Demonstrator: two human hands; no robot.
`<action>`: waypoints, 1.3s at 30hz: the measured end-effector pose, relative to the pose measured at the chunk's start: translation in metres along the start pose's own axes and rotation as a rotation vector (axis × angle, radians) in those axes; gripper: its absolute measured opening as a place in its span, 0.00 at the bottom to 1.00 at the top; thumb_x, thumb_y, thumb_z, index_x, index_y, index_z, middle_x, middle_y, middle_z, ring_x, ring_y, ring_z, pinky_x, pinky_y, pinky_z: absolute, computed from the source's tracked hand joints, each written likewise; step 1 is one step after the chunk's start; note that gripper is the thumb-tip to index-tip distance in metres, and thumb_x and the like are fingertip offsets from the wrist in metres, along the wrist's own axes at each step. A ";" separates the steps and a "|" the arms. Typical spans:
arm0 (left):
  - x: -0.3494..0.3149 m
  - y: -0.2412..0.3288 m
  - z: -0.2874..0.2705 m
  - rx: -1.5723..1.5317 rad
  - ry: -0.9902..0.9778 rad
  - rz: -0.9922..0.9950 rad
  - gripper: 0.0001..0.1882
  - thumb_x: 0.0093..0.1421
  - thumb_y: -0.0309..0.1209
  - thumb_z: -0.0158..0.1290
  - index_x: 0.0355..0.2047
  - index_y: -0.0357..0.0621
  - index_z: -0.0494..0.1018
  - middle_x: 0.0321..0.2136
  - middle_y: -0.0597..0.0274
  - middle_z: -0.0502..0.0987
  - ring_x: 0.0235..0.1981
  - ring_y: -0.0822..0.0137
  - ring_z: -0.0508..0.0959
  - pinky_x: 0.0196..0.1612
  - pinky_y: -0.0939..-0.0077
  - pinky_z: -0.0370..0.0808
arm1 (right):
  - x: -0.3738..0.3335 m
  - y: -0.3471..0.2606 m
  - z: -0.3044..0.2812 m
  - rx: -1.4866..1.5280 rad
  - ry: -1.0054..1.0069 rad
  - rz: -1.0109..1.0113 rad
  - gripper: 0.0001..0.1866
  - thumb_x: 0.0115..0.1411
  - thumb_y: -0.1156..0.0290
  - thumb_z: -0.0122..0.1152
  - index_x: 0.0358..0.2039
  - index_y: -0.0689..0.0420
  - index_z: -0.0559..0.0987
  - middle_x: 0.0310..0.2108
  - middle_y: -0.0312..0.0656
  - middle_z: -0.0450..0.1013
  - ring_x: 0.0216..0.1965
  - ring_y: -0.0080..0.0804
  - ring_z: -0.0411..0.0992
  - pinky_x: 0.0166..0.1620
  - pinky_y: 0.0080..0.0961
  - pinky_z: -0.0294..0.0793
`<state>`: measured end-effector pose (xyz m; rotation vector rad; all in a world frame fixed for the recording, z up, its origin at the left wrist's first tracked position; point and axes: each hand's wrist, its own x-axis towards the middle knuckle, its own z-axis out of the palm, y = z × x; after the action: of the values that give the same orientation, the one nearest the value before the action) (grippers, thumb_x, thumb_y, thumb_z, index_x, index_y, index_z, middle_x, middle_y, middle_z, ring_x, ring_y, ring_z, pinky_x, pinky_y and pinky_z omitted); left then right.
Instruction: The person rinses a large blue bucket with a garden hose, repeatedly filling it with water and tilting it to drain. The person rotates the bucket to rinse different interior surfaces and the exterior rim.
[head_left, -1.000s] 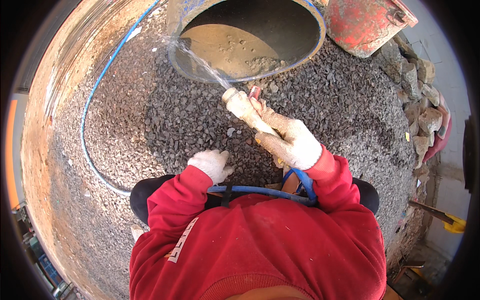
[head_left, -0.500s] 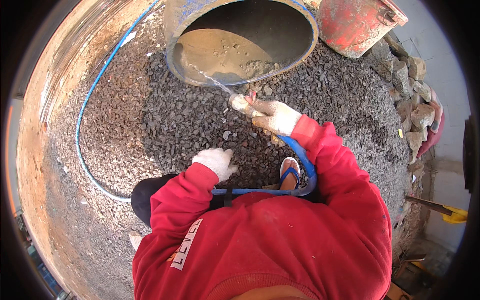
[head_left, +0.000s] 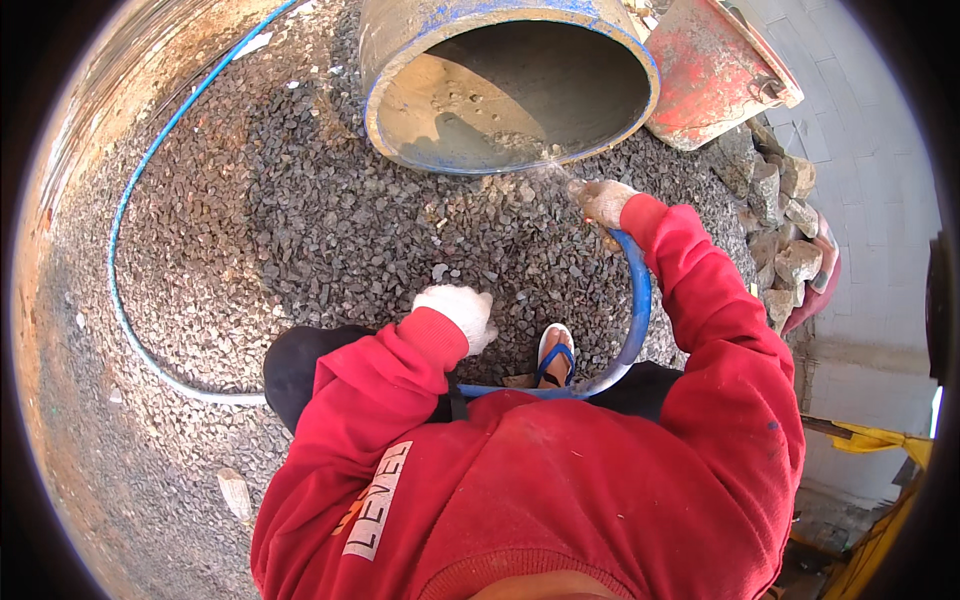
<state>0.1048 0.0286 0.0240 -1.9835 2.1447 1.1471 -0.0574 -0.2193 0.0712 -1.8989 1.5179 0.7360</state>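
My right hand, in a dirty white work glove, is closed around the front end of a blue hose. A blurred spray of water leaves it toward the lower right rim of a tilted drum. The drum is caked with grey residue, has blue paint at its edge, and its mouth faces me. A shadow of a hand falls on its inner wall. My left hand, also gloved, is curled into a loose fist above the gravel, with nothing seen in it. The hose runs from my right hand across my lap.
Dark gravel covers the ground. The hose's thinner light-blue length curves along the left. A cement-stained red bucket stands right of the drum, near piled stones and a grey block wall. My sandalled foot rests below.
My right hand with the hose has swung right, and the water stream has shifted from the drum's left side toward its lower right rim. My left hand sits slightly further right in view.
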 end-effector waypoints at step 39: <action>0.025 0.015 -0.007 -0.045 -0.087 0.099 0.21 0.56 0.47 0.57 0.42 0.45 0.80 0.38 0.54 0.82 0.42 0.53 0.82 0.43 0.58 0.80 | -0.030 -0.074 -0.087 -0.113 -0.245 0.212 0.20 0.62 0.58 0.59 0.54 0.47 0.76 0.20 0.33 0.66 0.13 0.20 0.62 0.15 0.22 0.63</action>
<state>0.0904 0.0026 0.0251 -1.8259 2.2147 1.2817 0.0142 -0.2514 0.1599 -1.6683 1.5619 1.1278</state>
